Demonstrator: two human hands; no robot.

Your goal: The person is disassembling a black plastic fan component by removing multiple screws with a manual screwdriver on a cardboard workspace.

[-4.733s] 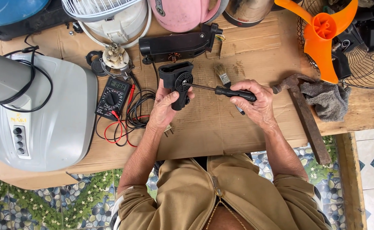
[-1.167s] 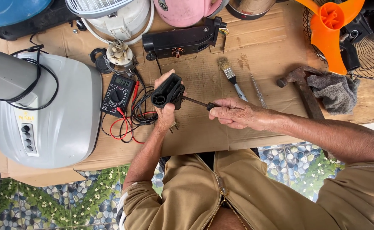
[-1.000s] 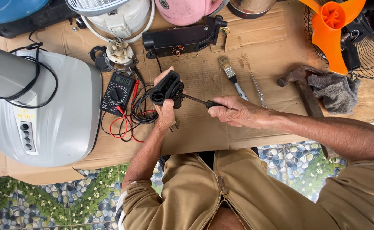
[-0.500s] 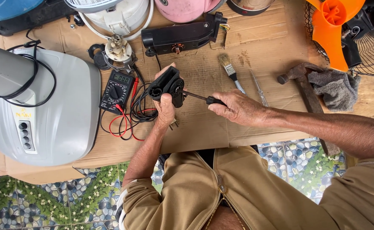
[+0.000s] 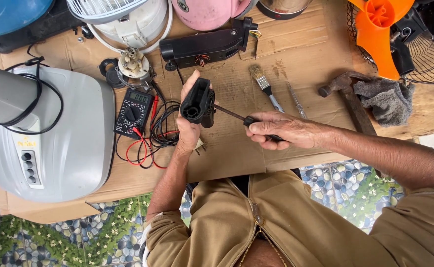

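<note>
Near the middle of the frame the left hand holds a plastic housing above the cardboard sheet. Just right of it, the right hand grips a screwdriver whose tip enters the housing. Left of the housing lies a multimeter, with its leads below it. Farther left, at the frame's left edge, sits a fan base. Above the housing lies a long motor casing. A paintbrush lies right of centre, a hammer farther right, touching a rag. A fan blade occupies the upper right.
</note>
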